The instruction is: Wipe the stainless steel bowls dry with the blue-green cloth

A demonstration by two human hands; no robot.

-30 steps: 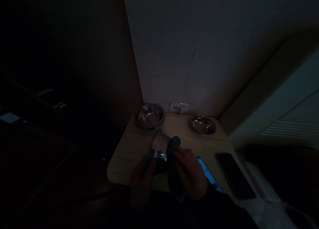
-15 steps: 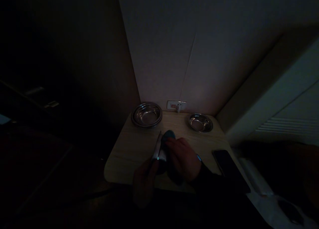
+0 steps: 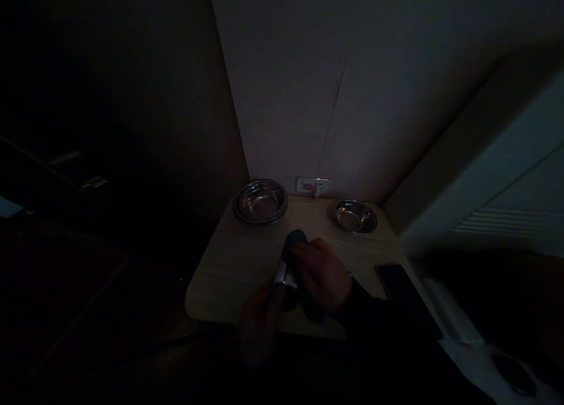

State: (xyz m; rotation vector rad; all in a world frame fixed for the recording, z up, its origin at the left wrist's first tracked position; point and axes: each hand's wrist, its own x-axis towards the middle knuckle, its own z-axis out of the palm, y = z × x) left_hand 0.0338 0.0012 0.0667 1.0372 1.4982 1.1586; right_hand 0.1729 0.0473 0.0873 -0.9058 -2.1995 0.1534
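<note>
Woodgrain table [image 3: 219, 275], left fingers [image 3: 275, 302] gripping shiny metal bowl [image 3: 282, 273], right fingers [image 3: 309, 256] clutching apparent cloth [image 3: 294, 238]

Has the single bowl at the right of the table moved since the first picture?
No. The bowl keeps its place to the right of the socket and slightly nearer the viewer; only the camera's view has shifted.

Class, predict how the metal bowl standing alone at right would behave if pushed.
The metal bowl looks rigid and probably won't flex. Its smooth, shiny surface may slide easily; low and wide, it seems unlikely to tip.
</note>
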